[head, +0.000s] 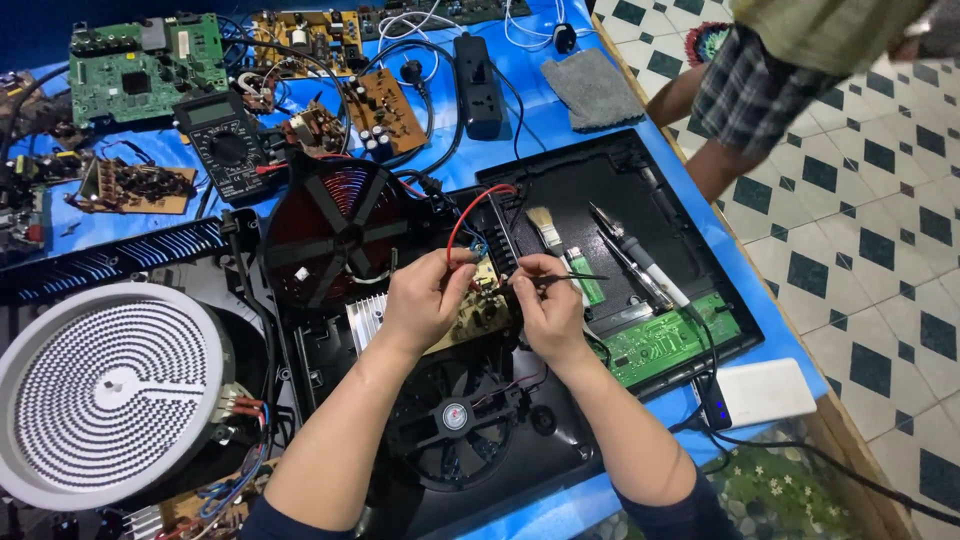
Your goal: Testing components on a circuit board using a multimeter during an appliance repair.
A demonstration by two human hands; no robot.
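An opened induction cooker lies on the blue table, showing its copper coil, cooling fan and a tan circuit board. My left hand pinches a thin wire above that board, close to a red wire. My right hand holds slim tweezers, tips pointing left toward the board and my left fingers. The board's middle is hidden beneath both hands.
The black top cover holds a brush, soldering iron and green board. A white round heater sits left, a multimeter and several boards behind. A power strip, a white power bank. Another person stands at right.
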